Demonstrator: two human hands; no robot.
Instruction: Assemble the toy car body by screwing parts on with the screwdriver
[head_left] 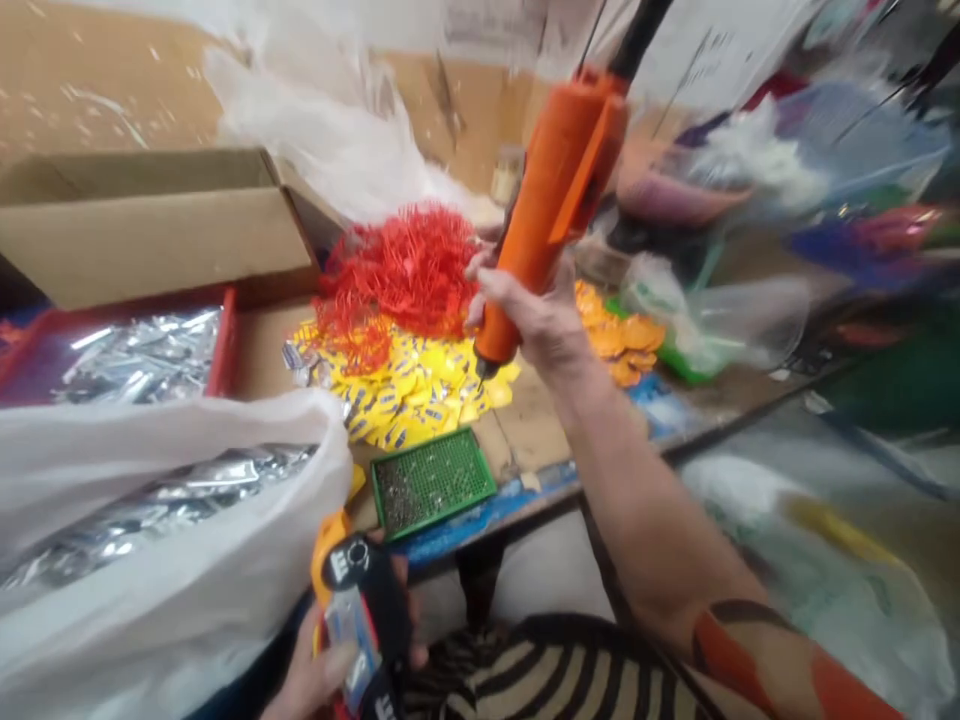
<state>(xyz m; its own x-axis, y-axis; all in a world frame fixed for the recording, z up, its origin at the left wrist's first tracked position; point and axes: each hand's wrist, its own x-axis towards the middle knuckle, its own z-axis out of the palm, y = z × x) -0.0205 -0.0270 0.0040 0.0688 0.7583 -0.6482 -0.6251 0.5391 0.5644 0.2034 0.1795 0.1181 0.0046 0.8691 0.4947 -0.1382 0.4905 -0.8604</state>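
My right hand [536,315] is wrapped round the lower body of an orange electric screwdriver [555,190], held tilted over the table with its tip down. Low in the view, near my lap, my left hand [319,655] grips a black and yellow-orange tool-like item [367,600] with white lettering and a blue-grey label; its exact kind is unclear. Between the hands, a green mesh tray [435,480] with many small metal pieces lies at the table's edge. Behind it are a heap of yellow printed pieces [412,390] and a pile of red plastic parts [412,265].
On the left, a white sack [322,450] with shiny metal parts bulges beside a red tray [227,340] of metal strips. An open cardboard box [150,230] stands behind. Orange pieces [622,340] and plastic bags [750,310] lie to the right.
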